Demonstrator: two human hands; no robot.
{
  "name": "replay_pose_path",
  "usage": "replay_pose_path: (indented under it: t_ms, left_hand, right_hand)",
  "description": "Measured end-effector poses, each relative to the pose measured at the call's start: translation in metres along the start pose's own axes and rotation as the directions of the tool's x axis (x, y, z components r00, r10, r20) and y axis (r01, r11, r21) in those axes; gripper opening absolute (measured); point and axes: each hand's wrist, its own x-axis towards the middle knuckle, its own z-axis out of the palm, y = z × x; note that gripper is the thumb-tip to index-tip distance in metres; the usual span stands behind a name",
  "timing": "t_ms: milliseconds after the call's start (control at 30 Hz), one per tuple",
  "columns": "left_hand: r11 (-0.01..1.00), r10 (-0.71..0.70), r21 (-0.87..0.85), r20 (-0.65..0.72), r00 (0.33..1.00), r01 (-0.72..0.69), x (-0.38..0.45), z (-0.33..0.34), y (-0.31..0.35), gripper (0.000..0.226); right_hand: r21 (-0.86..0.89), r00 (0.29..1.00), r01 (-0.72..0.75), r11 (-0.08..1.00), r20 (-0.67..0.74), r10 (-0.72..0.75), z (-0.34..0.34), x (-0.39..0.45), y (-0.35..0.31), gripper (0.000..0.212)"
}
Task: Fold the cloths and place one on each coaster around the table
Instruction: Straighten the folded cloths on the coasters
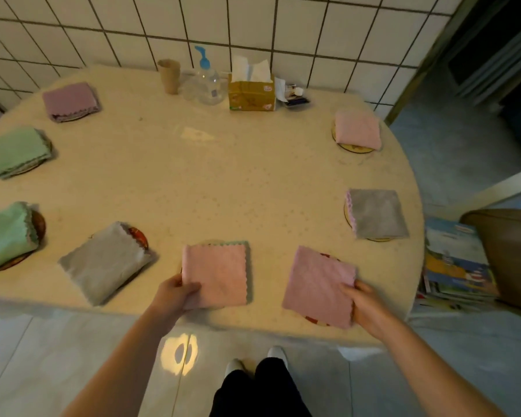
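Observation:
Several folded cloths lie around the round table (211,182), each on a coaster. My left hand (175,293) grips the near-left corner of a pink cloth (220,273) at the front edge; a green edge shows behind it. My right hand (363,308) holds the near-right corner of another pink cloth (319,285), which covers a red-patterned coaster (313,320). Further round sit a grey cloth (106,261), two green cloths (5,236) (14,150), a purple cloth (69,100), a pink cloth (357,129) and a grey cloth (376,213).
At the back of the table by the tiled wall stand a paper cup (169,75), a pump bottle (206,82), a tissue box (251,91) and small items (295,96). A stack of books (454,266) and a brown seat (509,251) are on the right.

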Motion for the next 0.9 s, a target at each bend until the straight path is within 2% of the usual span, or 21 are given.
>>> replay_pose_path:
  t_ms: [133, 300, 433, 567, 633, 700, 800, 833, 900]
  left_hand:
    - [0.996, -0.003, 0.094, 0.016, 1.0, 0.001, 0.011, -0.005, 0.004, 0.028]
    - [0.982, 0.016, 0.187, 0.033, 0.999, -0.022, 0.017, -0.011, 0.015, 0.028]
    - [0.962, 0.065, 0.269, -0.046, 0.997, -0.051, 0.018, -0.011, 0.017, 0.023]
    - [0.929, 0.116, 0.368, -0.164, 0.98, -0.048, 0.015, -0.012, 0.012, 0.024]
    - [0.917, 0.13, 0.397, -0.193, 0.972, -0.043, 0.014, -0.012, 0.009, 0.022]
    - [0.913, 0.136, 0.406, -0.234, 0.963, -0.03, 0.013, -0.013, 0.007, 0.021]
    - [0.905, 0.136, 0.425, -0.311, 0.94, 0.01, 0.007, -0.016, 0.005, 0.02]
    - [0.9, 0.14, 0.436, -0.339, 0.93, 0.023, 0.006, -0.02, 0.003, 0.02]
    - [0.888, 0.136, 0.455, -0.39, 0.911, 0.063, 0.006, -0.029, -0.001, 0.018]
  right_hand:
    - [-0.084, 0.995, -0.011, 0.996, -0.099, 0.002, 0.002, 0.011, 0.0, 0.019]
    - [-0.21, 0.994, 0.026, 0.977, -0.1, -0.048, -0.004, 0.011, -0.008, 0.024]
    - [-0.413, 0.989, 0.047, 0.91, -0.111, -0.101, -0.01, 0.012, -0.009, 0.032]
    - [-0.647, 0.95, 0.17, 0.743, -0.093, -0.298, -0.012, 0.02, -0.004, 0.039]
    - [-0.715, 0.934, 0.179, 0.676, -0.094, -0.346, -0.01, 0.021, -0.002, 0.043]
    - [-0.78, 0.912, 0.168, 0.603, -0.108, -0.394, -0.009, 0.019, 0.0, 0.059]
    - [-0.911, 0.868, 0.085, 0.405, -0.132, -0.479, -0.012, 0.018, 0.001, 0.084]
    - [-0.944, 0.858, 0.053, 0.325, -0.123, -0.498, -0.012, 0.017, -0.002, 0.082]
    - [-0.985, 0.831, 0.045, 0.169, -0.057, -0.554, -0.006, 0.012, -0.011, 0.061]
